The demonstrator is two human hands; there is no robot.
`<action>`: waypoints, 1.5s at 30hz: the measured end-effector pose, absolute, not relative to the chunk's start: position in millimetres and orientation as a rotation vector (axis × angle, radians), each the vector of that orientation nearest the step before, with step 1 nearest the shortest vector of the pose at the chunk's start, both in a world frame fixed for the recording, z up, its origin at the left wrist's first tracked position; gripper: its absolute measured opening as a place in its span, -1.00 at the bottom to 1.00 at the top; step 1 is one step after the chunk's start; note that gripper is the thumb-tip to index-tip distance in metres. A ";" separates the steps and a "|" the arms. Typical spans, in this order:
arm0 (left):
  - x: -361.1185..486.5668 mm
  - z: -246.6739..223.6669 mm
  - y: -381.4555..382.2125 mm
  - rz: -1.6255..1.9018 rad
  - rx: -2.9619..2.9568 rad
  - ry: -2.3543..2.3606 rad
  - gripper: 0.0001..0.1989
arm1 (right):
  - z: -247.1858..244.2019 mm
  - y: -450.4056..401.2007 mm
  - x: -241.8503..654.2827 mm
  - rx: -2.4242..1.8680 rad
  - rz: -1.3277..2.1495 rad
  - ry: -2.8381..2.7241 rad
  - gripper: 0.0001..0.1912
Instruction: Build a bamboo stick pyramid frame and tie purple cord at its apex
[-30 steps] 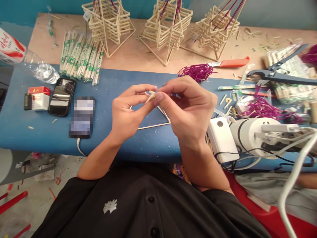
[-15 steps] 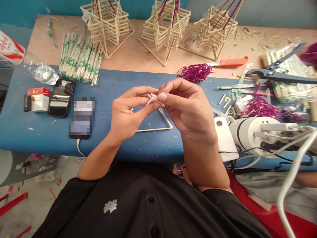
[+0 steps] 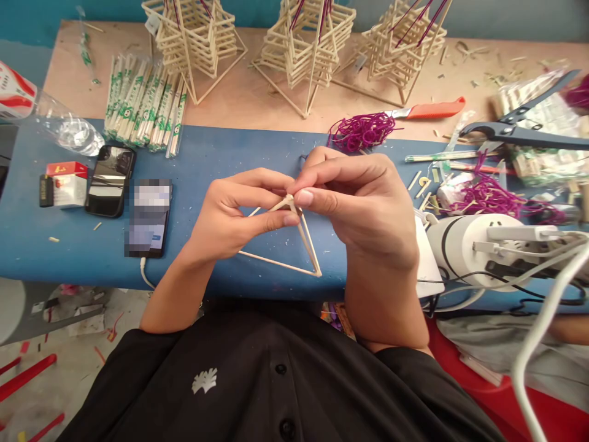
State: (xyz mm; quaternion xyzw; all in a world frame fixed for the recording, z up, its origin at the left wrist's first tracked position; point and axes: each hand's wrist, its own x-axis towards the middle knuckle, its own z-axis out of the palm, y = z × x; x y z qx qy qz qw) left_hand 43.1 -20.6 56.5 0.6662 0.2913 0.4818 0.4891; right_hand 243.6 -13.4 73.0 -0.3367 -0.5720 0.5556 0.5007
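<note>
A thin frame of pale wooden chopsticks (image 3: 309, 242), joined at its corners, slants over the blue surface. My left hand (image 3: 239, 212) pinches its top joint between thumb and fingers. At that same joint, my right hand (image 3: 363, 199) has its thumb and forefinger pressed together. The fingertips of both hands meet around the joint and partly cover it, so any small piece between them cannot be made out. One lower corner of the frame shows below my hands; my left hand hides part of the other side.
Several stacked stick structures with purple cords, including one in the middle (image 3: 306, 49), stand behind. Wrapped chopsticks (image 3: 142, 107), phones (image 3: 110, 181) and a bottle (image 3: 69, 126) lie left. Purple string (image 3: 361, 132), an orange-handled knife (image 3: 435, 108), cutters (image 3: 519, 132) and a power strip (image 3: 483, 245) are right.
The frame has tilted, its lower corner swinging down toward my body. Both hands keep their pinch at the joint; my right hand has shifted slightly right, and its fingers have closed in more.
</note>
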 end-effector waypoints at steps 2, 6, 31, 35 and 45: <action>43.0 57.9 -19.9 1.131 1.599 0.685 -0.86 | 76.5 -13.1 246.6 -0.807 1.373 -1.409 -0.71; 43.9 58.8 -19.0 1.043 1.563 0.665 -0.85 | 80.3 -12.6 250.5 -0.755 1.517 -1.382 -0.74; 47.0 55.3 -20.5 1.150 1.551 0.682 -0.89 | 74.9 -42.4 245.3 -0.903 0.668 -1.558 -0.93; 48.3 57.5 -21.8 1.132 1.578 0.706 -0.83 | 73.8 -42.2 242.7 -0.957 0.579 -1.592 -0.93; 47.9 49.6 -23.5 1.195 1.613 0.658 -0.82 | 66.8 -36.8 244.3 -0.779 0.522 -1.603 -0.71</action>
